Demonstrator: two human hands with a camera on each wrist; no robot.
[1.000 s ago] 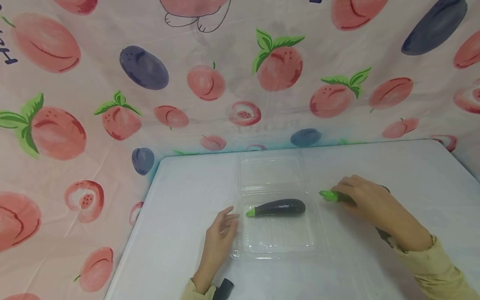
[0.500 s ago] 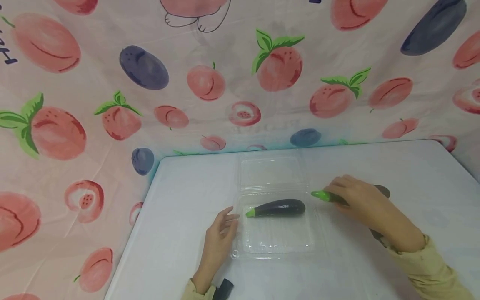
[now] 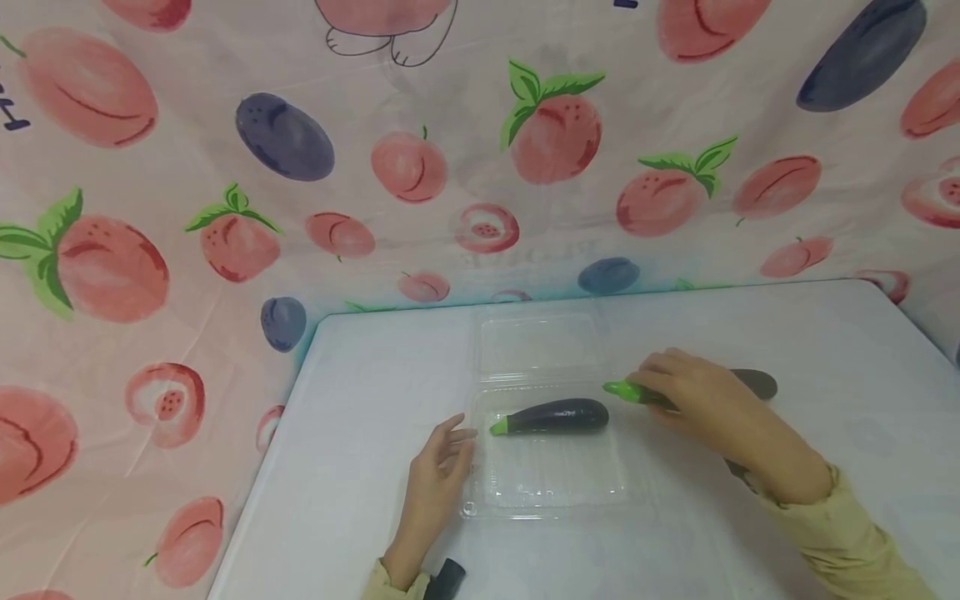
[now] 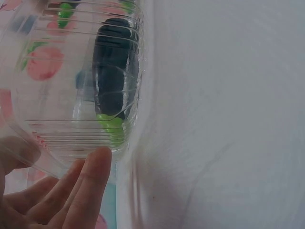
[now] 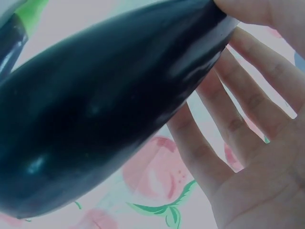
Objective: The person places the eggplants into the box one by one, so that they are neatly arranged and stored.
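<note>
A dark purple eggplant [image 3: 558,416] with a green stem end lies in the open clear plastic clamshell box [image 3: 555,487]. My left hand [image 3: 438,467] rests at the box's left rim, its fingers fairly straight. In the left wrist view a fingertip [image 4: 99,155] touches the ribbed plastic wall, and the eggplant [image 4: 113,71] shows through it. To the right of the box, my right hand [image 3: 693,400] holds a second eggplant [image 3: 757,383] near its green stem end, which points left. Thumb and fingers pinch this eggplant [image 5: 109,95] in the right wrist view; its rounded end is free.
The box's clear lid [image 3: 536,343] lies folded back behind its base. A white table [image 3: 352,400] carries everything, with a fruit-print cloth [image 3: 450,100] hanging behind and at the left. Dark objects show at both wrists.
My right hand has carried the second eggplant leftward, closer to the box's right edge. The left hand, the box and the eggplant inside have stayed where they were.
</note>
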